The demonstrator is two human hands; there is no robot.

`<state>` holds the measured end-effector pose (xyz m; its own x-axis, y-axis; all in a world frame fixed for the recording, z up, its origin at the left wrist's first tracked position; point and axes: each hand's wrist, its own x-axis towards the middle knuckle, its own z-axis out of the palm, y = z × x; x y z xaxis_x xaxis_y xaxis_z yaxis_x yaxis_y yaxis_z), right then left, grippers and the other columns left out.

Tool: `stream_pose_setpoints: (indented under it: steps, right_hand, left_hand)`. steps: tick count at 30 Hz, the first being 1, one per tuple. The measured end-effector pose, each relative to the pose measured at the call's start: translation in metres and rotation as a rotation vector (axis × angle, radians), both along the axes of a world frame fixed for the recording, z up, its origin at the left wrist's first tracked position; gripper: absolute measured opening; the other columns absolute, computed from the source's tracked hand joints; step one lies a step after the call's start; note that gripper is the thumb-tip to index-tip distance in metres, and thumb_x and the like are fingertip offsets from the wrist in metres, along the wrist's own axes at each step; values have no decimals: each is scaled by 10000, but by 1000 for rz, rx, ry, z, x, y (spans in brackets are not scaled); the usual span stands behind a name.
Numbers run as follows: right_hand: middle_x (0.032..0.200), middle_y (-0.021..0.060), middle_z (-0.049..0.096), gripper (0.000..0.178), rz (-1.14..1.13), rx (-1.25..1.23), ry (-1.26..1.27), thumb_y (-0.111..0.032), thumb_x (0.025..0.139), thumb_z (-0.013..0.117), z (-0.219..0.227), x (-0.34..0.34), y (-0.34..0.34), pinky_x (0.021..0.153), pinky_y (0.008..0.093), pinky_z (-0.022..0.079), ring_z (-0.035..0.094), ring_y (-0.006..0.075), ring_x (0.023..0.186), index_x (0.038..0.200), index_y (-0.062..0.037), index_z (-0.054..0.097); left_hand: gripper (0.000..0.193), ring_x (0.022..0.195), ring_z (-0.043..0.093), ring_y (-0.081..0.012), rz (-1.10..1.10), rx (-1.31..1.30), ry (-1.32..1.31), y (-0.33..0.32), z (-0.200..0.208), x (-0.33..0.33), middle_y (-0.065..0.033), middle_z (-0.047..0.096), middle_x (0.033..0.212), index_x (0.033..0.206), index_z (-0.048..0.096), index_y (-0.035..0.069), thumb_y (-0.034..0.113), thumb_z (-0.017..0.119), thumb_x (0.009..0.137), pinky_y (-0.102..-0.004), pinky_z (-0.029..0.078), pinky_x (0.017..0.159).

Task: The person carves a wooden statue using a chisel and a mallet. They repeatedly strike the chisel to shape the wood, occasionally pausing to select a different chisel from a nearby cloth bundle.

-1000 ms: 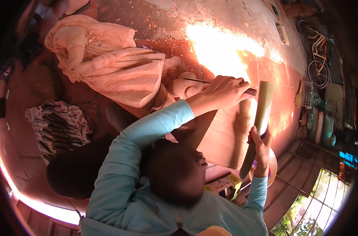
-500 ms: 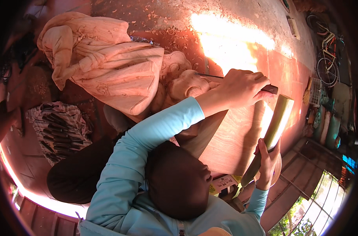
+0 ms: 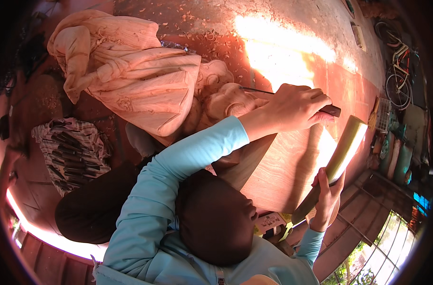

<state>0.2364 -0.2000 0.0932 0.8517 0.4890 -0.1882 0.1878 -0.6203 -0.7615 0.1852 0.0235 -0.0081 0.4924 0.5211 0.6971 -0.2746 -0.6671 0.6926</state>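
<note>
My left hand (image 3: 299, 110) is closed round a wood chisel, its dark handle (image 3: 331, 110) sticking out to the right. The thin blade (image 3: 257, 90) points left, its tip at the rounded, curled end of a carved wooden figure (image 3: 131, 80). This pale figure has draped folds and lies on its side at the upper left. My right hand (image 3: 328, 197) grips a wooden mallet (image 3: 352, 137), a long round club held tilted. Its upper end is apart from the chisel handle, to the lower right of it. Below my left hand is a smooth pale wooden block (image 3: 283, 171).
At left, several carving tools (image 3: 69, 156) lie on a checked cloth (image 3: 48, 133). Wood shavings (image 3: 211, 35) litter the reddish floor. A bicycle (image 3: 398, 85) stands at the far right near a wire basket (image 3: 383, 114). A blurred limb (image 3: 5, 166) shows at the left edge.
The mallet in my right hand has moved a little to the right, widening its gap from the chisel handle. My left hand keeps its hold; the whole view has shifted slightly.
</note>
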Motion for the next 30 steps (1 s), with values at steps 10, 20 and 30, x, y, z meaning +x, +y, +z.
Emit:
stream_pose_setpoints:
  steps: [10, 20, 30]
  right_hand:
    - [783, 54, 575, 626, 98, -212, -210, -54, 842, 676, 3, 11, 13, 626, 274, 468, 536, 108, 673, 1397, -13, 388]
    - [763, 17, 557, 671, 76, -38, -50, -56, 845, 665, 4, 40, 26, 504, 235, 460, 533, 85, 580, 1438, -78, 353]
    - [721, 11, 548, 719, 215, -227, -194, -60, 835, 678, 10, 55, 50, 464, 245, 449, 518, 74, 565, 1464, -96, 332]
  left_hand:
    - [279, 691, 636, -200, -6, -71, -43, -1, -6, 1, -6, 634, 797, 998, 680, 125, 276, 750, 773, -330, 517, 578]
    - [269, 685, 643, -198, 107, -134, 26, 4, -8, 8, 7, 639, 793, 1020, 697, 169, 259, 748, 772, -316, 509, 563]
    - [243, 677, 639, -184, 251, -168, -10, 15, -8, 15, 12, 624, 766, 990, 689, 147, 283, 729, 793, -317, 505, 554]
